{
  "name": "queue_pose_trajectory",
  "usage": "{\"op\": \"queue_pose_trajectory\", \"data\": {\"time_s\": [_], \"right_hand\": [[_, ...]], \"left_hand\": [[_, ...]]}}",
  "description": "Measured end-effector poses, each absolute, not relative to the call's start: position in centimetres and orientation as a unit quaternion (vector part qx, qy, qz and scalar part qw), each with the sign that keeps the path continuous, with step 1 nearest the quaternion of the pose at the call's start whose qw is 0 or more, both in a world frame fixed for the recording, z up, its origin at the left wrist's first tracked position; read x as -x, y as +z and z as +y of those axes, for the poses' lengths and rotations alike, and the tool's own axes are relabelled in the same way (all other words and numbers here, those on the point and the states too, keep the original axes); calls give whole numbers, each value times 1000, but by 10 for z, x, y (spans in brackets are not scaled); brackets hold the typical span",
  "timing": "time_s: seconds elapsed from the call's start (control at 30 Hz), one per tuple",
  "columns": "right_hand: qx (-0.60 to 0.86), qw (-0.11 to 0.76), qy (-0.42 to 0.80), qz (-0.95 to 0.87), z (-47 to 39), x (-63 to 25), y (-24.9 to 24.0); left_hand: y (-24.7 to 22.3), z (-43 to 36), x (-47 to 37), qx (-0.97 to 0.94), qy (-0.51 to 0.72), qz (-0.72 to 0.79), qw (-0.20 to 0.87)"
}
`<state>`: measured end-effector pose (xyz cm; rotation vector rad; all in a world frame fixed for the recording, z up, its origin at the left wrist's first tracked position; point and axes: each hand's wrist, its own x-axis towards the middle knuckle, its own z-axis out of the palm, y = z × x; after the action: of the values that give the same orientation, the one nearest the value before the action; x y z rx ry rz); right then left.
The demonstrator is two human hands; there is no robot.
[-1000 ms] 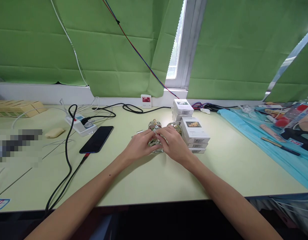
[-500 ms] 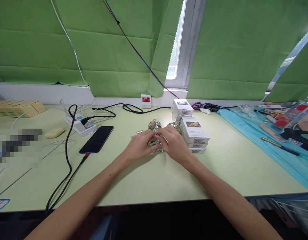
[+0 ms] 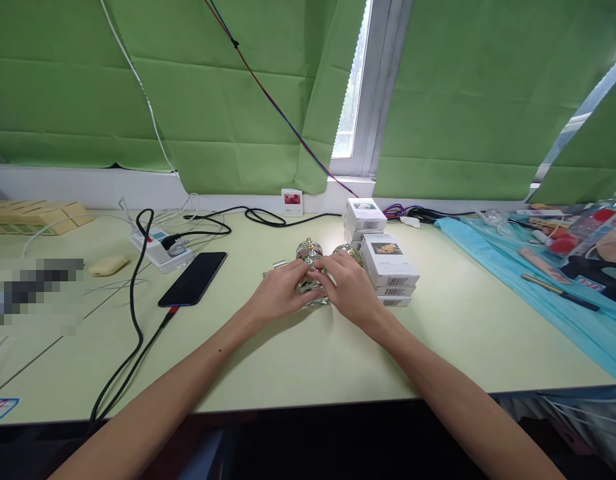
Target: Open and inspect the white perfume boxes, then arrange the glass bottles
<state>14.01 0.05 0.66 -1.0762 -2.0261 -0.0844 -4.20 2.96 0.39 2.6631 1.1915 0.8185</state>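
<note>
At mid-table, my left hand (image 3: 281, 290) and my right hand (image 3: 351, 283) meet with curled fingers around a small clear glass jar (image 3: 315, 301). My left thumb and fingers grip it from the left, and my right fingers close on its top. Most of this jar is hidden by my hands. Just behind it stands a glass jar with a gold-coloured knob (image 3: 309, 248). A similar glass piece with gold trim (image 3: 349, 250) shows beyond my right hand, partly covered. A shiny, clear or silvery piece (image 3: 279, 264) peeks out behind my left hand.
White boxes with pictures (image 3: 389, 263) are stacked right of my right hand, with more boxes (image 3: 365, 213) behind. A small white box (image 3: 292, 202) stands by the wall. Left are a plugged-in phone (image 3: 193, 279), black cables and a power strip (image 3: 163, 250). Blue sheeting (image 3: 513, 280) covers the right side.
My fingers shift very slightly at the jar's top. Both arms, the boxes and the other glass pieces keep their places.
</note>
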Motion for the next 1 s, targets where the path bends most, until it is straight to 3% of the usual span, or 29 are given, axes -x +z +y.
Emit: {"op": "queue_pose_trajectory", "data": {"time_s": [0.47,1.0], "right_hand": [[407,452,5,-793,-5,-140,7],[418,417,-12,-807,-1,-142,6]], "left_hand": [[3,30,42,-876,266,395,74],[3,31,41,-882,269,383,61]]}}
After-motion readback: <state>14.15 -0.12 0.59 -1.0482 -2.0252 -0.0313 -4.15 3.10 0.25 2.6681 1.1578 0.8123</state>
